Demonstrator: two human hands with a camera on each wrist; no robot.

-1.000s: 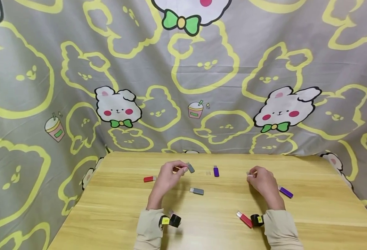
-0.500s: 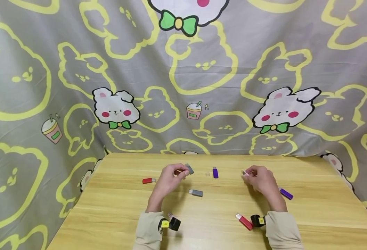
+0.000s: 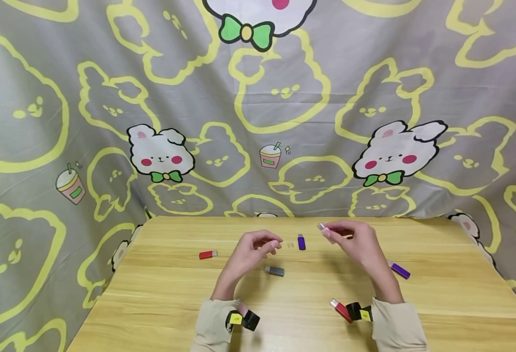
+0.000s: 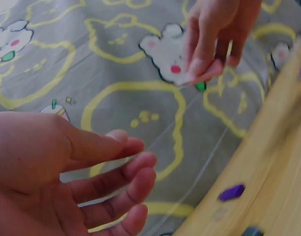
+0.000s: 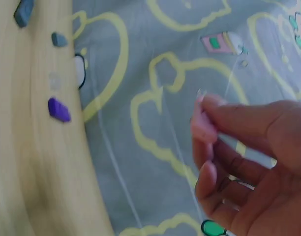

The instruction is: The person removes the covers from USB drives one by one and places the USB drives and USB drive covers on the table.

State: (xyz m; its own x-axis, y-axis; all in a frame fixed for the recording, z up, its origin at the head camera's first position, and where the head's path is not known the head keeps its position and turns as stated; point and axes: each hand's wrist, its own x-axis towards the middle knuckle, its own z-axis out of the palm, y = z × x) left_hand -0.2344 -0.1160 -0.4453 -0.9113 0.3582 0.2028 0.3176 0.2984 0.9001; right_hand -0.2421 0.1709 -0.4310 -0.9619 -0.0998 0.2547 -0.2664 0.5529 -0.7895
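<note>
Right hand [image 3: 362, 240] pinching a pink stick [image 3: 326, 231], right of the middle purple stick [image 3: 301, 242].
Head view: the pink stick is held up, its metal plug jutting past the fingertips; left hand [image 3: 253, 248] is left of the middle purple stick, a clear cap [image 3: 290, 245] between them. Left wrist view: thumb and fingers loosely bent, nothing visible held. Right wrist view: thumb and finger press the pink stick's body; it looks light, stiff and smooth, so probably best gripped by its flat sides, off the plug.
</note>
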